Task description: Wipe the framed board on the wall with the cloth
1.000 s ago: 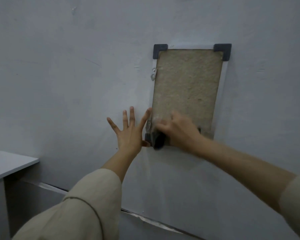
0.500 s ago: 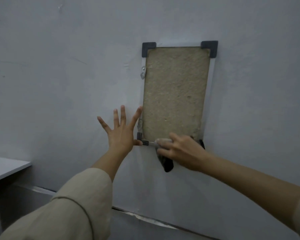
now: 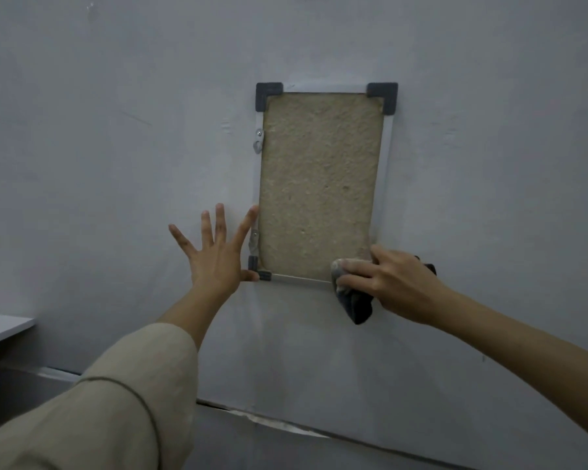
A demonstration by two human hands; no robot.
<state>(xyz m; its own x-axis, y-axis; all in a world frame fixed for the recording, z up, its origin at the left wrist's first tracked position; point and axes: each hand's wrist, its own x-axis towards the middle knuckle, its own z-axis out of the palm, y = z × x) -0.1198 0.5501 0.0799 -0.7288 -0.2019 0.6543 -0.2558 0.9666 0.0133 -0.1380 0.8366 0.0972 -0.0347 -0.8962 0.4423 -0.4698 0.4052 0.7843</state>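
The right hand (image 3: 392,288), at lower right of centre, has its fingers (image 3: 357,266) curled over a dark cloth (image 3: 355,301), pinning it against the board (image 3: 319,184) at the board's lower right corner. The fingertips point left and lie on the bunched upper part of the cloth, which looks paler there; the rest of the cloth hangs below the hand in a dark fold, past the bottom rail of the frame and onto the wall (image 3: 116,130). A small dark bit of cloth also shows behind the hand, toward the wrist. The left hand (image 3: 218,256), left of centre, is flat on the wall with fingers straight and spread wide, holding nothing. Its index fingertip touches the board's left rail, and its thumb reaches the dark cap at the lower left corner. The board hangs upright in the middle of the frame: a rough tan panel in a thin pale frame with dark caps visible at both top corners and the lower left one; the lower right corner is hidden by hand and cloth. Two small metal fittings sit on the left rail, one high, one low. Beige sleeves (image 3: 109,401) cover the forearms at the bottom of the picture. A pale tabletop (image 3: 0,325) shows at the left edge.
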